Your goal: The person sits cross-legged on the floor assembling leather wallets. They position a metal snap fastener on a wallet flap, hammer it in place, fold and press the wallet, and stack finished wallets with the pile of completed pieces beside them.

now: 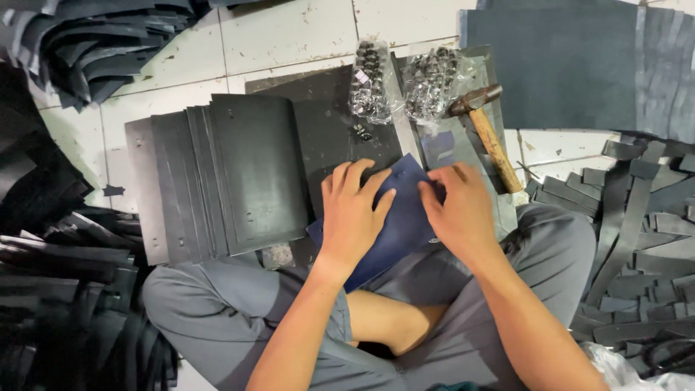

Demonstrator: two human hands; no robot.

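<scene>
1. Scraps (43, 239) of dark stuff lie in heaps along the left edge of the tiled floor (289, 36).
2. A stack of dark flat sheets (224, 185) sits next to them, fanned out, just left of the hands.
3. The left hand (352, 211) lies flat with its fingers spread on a dark blue sheet (405, 221), pressing it down.
4. The blue sheet rests on the person's lap and on the dark board (333, 130) in front of the knees.
5. The right hand (456, 210) pinches the blue sheet's right edge with curled fingers.
6. Two clear bags of small metal bits (398, 83) lie near the floor's far edge.
7. A hammer (486, 130) with a wooden handle lies just right of the bags.
8. Dark strips (637, 239) pile up by the right edge.
</scene>
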